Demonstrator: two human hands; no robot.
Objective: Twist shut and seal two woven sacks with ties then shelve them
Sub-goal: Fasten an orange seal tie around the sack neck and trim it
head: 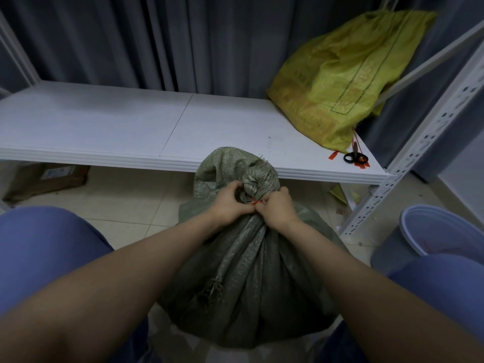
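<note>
The step in hand looks like sealing the first sack: the grey sack (251, 271) stands on the floor between the person's knees, just in front of the shelf's (117, 127) front edge. Its mouth is already twisted into a tight neck (258, 182). A red tie (255, 203) shows as a short strip at the base of that neck, between the two hands.

The left hand (230, 203) is closed, fingers curled round the neck from the left, holding the twist. The right hand (275, 206) is closed too, fingertips pinching the tie against the neck. Whether the tie is threaded through its lock I cannot tell; the fingers hide it.

The next move probably calls for pulling the tie snug while the left hand stops the twist unwinding, then lifting the sack onto the shelf.

A yellow sack (340, 82) leans in the shelf's back right corner; whether it is sealed is unclear. Black scissors (352, 157) and spare ties (362, 163) lie at the front right corner, just beside that sack's lower corner. A bucket (432, 231) stands on the floor to the right.
</note>
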